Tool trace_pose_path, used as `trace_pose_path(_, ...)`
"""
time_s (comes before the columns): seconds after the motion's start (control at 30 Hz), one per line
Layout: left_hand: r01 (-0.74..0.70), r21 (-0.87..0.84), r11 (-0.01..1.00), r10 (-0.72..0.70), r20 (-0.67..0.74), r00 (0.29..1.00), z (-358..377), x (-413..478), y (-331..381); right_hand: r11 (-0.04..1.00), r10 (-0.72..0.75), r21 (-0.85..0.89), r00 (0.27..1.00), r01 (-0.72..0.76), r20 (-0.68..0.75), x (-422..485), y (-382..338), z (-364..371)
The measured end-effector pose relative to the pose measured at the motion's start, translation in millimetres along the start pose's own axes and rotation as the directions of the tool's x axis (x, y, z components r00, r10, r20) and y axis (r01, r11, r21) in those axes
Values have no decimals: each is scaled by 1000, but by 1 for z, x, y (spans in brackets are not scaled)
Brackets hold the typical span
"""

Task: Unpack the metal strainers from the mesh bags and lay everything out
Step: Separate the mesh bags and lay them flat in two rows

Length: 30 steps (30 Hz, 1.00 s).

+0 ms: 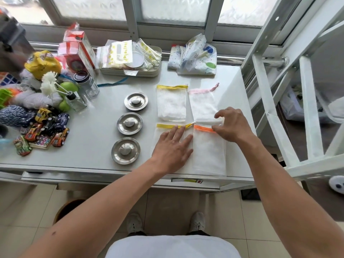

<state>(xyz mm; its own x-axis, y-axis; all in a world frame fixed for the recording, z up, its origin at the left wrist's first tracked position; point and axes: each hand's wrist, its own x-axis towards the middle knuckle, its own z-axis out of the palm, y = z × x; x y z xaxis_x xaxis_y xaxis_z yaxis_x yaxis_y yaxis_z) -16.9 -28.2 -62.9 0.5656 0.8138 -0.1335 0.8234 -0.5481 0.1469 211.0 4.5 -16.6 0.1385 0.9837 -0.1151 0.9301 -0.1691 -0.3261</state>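
bright, even daylight comes through the frosted window panes (173,8) at the top, and the white table (96,131) reflects it softly. shadows are faint and short, and pale glare sits on the steel discs (129,123). the centre is sharp. the wide lens bends the window frame and the white rack (290,101) at the edges, and the far left corner is smeared.

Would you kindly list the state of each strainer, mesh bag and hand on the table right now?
Three metal strainers: unpacked, in a column, apart.
Far yellow-trimmed bag: flat.
Pink-trimmed bag: flat.
Near yellow-trimmed bag: flat under the left hand.
Orange-trimmed bag: flat, top edge at the right hand.
Left hand: open, palm down.
Right hand: fingers curled at the bag edges.
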Motion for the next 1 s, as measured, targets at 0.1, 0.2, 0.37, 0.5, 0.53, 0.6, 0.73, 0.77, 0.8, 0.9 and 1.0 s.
trace_pose_path(0.1, 14, -2, 1000, -14, 16, 1000, 2, -2, 4, 998, -17, -63, 1000, 16, -14, 13, -11, 3)
trace_pose_path(0.2, -18, -9, 1000, 17, -34, 999, 1, -2, 11, 991, -6, -136, 1000, 4, -13, 24, -18, 11)
trace_pose_path(0.37, 15, -30, 999, -16, -23, 1000, 1, -4, 16, 994, 24, -103, 994, -35, -106, 27, -24, 21)
trace_pose_path(0.5, 151, -92, 984, -153, -9, 988, 0, -11, 3, 997, -8, -82, 993, -2, -115, 25, -21, 23)
trace_pose_path(0.53, 159, -87, 983, -159, 5, 987, 1, -12, -1, 997, -19, -75, 993, 11, -116, 24, -20, 23)
trace_pose_path(0.6, 152, -63, 986, -149, 58, 987, 2, -14, -7, 998, -32, -66, 994, 25, -106, 22, -18, 23)
trace_pose_path(0.73, 164, -52, 985, -157, 109, 982, 7, -14, -7, 1000, -11, 22, 981, 16, -193, 8, -20, 24)
trace_pose_path(0.77, 170, -55, 984, -163, 113, 980, 8, -14, -6, 999, -1, 49, 970, 13, -244, 0, -21, 26)
trace_pose_path(0.8, 175, -57, 983, -167, 116, 979, 9, -14, -5, 998, 6, 61, 959, 12, -283, -11, -21, 30)
trace_pose_path(0.9, 171, -59, 983, -164, 113, 980, 9, -14, -7, 1000, 13, -2, 967, -14, -254, -46, -17, 47)
trace_pose_path(1.0, 150, -49, 988, -144, 105, 984, 10, -15, -7, 994, 56, -86, 996, -61, -64, -63, -3, 63)
